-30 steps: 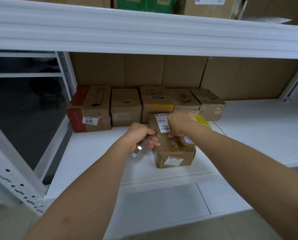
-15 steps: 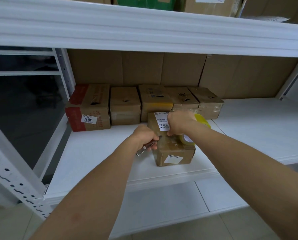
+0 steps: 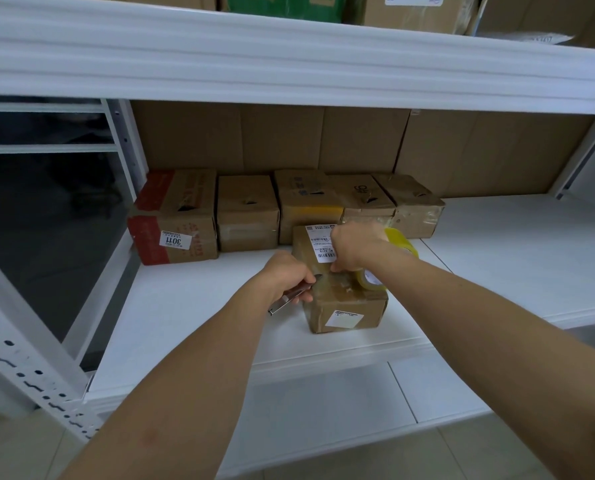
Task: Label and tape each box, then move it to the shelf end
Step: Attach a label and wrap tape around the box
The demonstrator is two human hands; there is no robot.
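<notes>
Head view: white shelf (image 3: 199,306) carries cardboard boxes (image 3: 247,213) against its back.

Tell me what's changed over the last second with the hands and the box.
The left hand has moved its metal cutter right, up to the tape on the front box. The right hand still holds the tape roll on top. Box and back row unmoved.

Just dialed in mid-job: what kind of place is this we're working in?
Probably a stockroom or parcel packing area: white metal shelving, a row of taped cardboard boxes against the back, one stickered 3011, and a shipping label on the box being taped.
</notes>
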